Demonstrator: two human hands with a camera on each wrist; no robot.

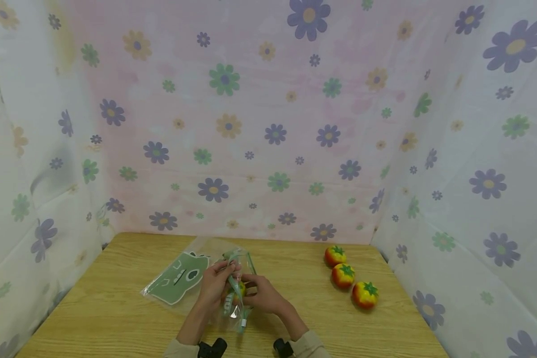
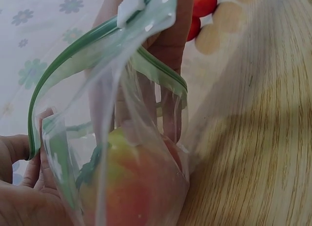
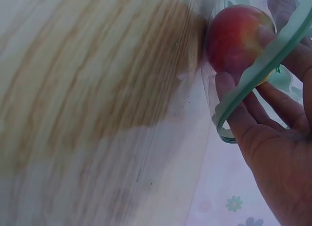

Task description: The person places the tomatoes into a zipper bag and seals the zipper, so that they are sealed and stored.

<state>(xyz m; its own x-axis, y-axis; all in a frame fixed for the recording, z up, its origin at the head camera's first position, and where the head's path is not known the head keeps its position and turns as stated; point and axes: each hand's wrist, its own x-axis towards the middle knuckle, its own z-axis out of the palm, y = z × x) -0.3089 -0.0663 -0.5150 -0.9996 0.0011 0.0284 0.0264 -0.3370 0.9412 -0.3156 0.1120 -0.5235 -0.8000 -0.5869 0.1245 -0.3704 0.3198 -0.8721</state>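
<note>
Your right hand (image 1: 267, 294) was nearer, gripping the tomato (image 3: 236, 38) inside the clear bag (image 1: 235, 313) at its nine o'clock in the head view, while your left hand (image 1: 215, 283), with the tomato toward three o'clock, pinched the bag's rim (image 3: 265, 71).

1. Bare desk (image 1: 302, 288) between the right hand (image 1: 267, 295) and the 3 loose fruits (image 1: 342, 276) leaves room to pass.
2. Those fruits obstruct the desk's right side.
3. A flat green-printed bag (image 1: 179, 279) blocks the stretch beside the left hand (image 1: 216, 286).
4. The right hand, on the bagged fruit (image 3: 231, 38), occupies the zip bag's (image 1: 233, 308) mouth.
5. Floral cloth (image 1: 250, 119) bounds the back, left and right.
</note>
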